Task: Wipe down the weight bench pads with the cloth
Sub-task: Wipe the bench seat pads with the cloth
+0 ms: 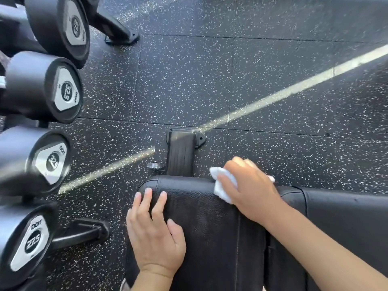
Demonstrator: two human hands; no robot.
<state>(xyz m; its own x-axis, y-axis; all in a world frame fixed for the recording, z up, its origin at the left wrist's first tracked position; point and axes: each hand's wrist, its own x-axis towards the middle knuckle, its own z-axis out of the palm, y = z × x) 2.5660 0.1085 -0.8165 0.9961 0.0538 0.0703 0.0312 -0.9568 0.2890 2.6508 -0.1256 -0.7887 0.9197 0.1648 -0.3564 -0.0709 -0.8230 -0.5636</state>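
White, soft cloth, light and bunchable, sits crumpled under the right hand, whose grip presses it onto the black bench pad; beside it, the left hand rests flat, fingers straight.

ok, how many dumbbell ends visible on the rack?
4, stacked down the left edge: top, second, third, bottom. More may sit outside the view.
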